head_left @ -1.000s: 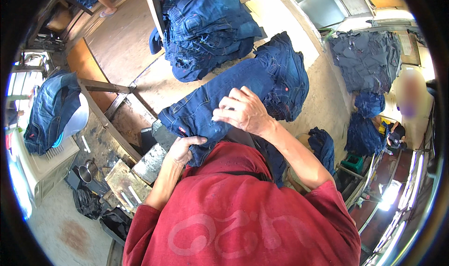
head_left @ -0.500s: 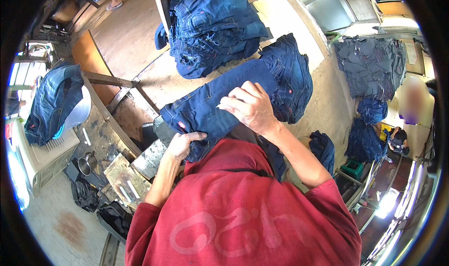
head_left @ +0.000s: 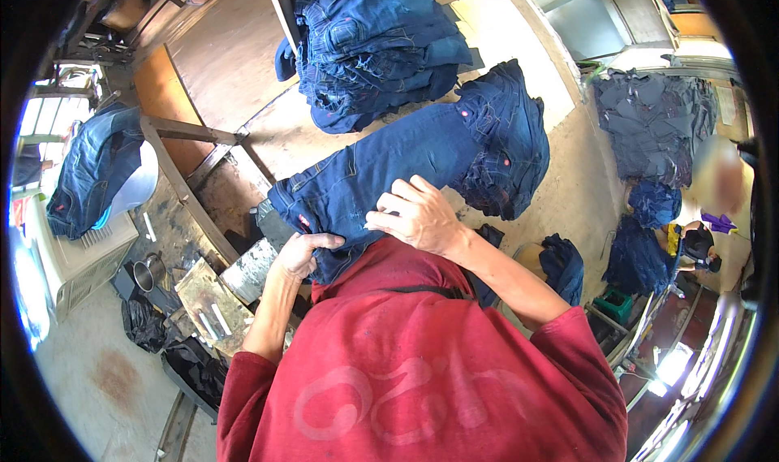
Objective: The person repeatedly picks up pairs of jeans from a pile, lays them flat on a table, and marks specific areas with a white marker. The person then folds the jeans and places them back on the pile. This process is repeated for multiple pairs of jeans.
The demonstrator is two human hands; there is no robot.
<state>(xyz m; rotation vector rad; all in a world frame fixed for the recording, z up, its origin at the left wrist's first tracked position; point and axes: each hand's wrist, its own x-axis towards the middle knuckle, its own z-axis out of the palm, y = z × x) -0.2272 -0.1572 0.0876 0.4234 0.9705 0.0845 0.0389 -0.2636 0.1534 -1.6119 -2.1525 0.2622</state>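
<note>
A dark blue pair of jeans (head_left: pixel 389 160) stretches across in front of me, its waistband end at the left with a small red tag. My left hand (head_left: pixel 299 253) is closed on the near edge of that end, thumb on top. Over the near side of the denim, my right hand (head_left: pixel 419 217) is curled in a pinch, fingertips at the cloth beside faint pale scuff marks. Whatever lies between those fingertips is too small to name. The far right end of the jeans meets a bunched heap of jeans (head_left: pixel 513 141).
Ahead stands a tall stack of folded jeans (head_left: pixel 377 52) beside an upright post. More jeans (head_left: pixel 93 174) hang over a wooden frame (head_left: pixel 182 194) at the left. Dark garments (head_left: pixel 656 121) are piled at the right, near another person. A metal mug (head_left: pixel 148 274) sits lower left.
My right hand has moved down and a little left, nearer the denim and the edge close to me. My left hand keeps its grip, shifted slightly left with the jeans.
</note>
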